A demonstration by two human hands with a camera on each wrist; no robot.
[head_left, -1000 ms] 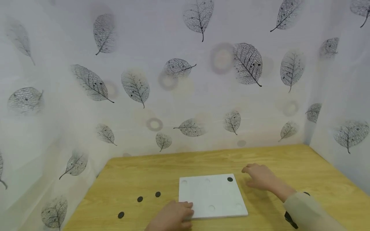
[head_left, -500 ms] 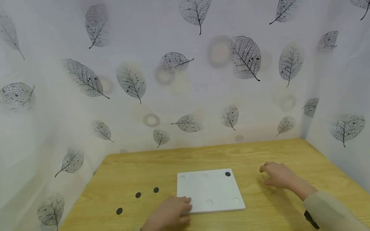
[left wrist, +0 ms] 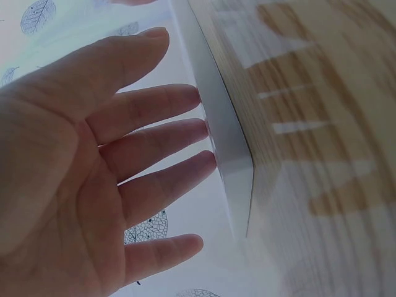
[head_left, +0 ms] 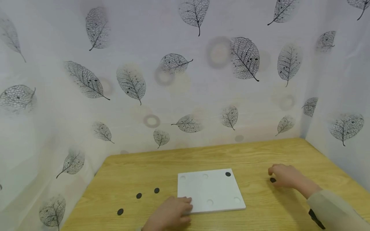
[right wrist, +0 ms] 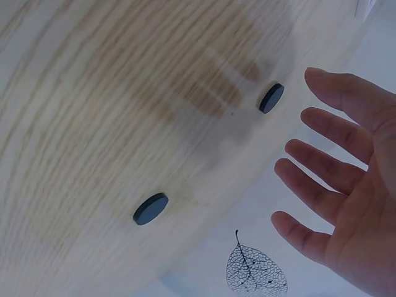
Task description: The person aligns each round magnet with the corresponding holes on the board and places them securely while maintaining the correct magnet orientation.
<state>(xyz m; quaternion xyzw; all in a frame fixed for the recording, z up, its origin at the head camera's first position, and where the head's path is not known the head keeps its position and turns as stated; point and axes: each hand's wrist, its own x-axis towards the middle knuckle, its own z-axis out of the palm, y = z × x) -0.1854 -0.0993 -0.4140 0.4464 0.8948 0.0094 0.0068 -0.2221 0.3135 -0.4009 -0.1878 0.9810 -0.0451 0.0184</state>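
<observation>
A white board (head_left: 214,189) with shallow round recesses lies on the wooden table; a black disc (head_left: 228,174) sits in its far right recess. My left hand (head_left: 170,211) is at the near left corner, its straight fingertips touching the edge of the board (left wrist: 226,124) in the left wrist view. To the right of the board, my right hand (head_left: 284,176) is held low over a loose black disc (head_left: 273,180). The right wrist view shows this hand's fingers (right wrist: 315,185) spread and relaxed, with the disc (right wrist: 272,99) on the table just beyond the thumb and index fingertips.
Several more black discs (head_left: 139,195) lie loose on the table left of the board. Another disc (right wrist: 151,209) shows on the table in the right wrist view. A white leaf-print curtain (head_left: 185,96) closes off the back and sides of the table (head_left: 202,157).
My right hand has moved right, away from the board, and a black disc now shows between its thumb and fingers. The left hand stays at the board's edge. The head view has shifted slightly.
</observation>
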